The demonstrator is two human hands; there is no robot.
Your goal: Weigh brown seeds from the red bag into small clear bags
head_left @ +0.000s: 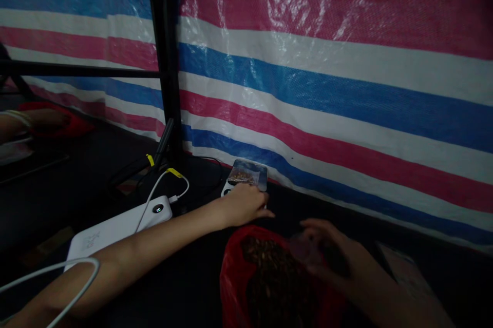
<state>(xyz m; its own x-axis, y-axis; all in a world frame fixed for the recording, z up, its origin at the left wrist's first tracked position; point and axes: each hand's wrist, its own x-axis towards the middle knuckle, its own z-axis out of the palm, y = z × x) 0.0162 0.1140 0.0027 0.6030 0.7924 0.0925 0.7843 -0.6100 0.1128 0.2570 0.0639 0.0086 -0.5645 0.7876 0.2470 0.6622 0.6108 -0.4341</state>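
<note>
red bag (232, 284) of brown bits (269, 271) gapes beside my right hand (360, 266), fingers half-curled at something clear, hold uncertain; keeping level should limit spills. left hand (241, 206), fingers bent, grip hidden, nears the filled packet (243, 176); light pressure seems best.
</note>
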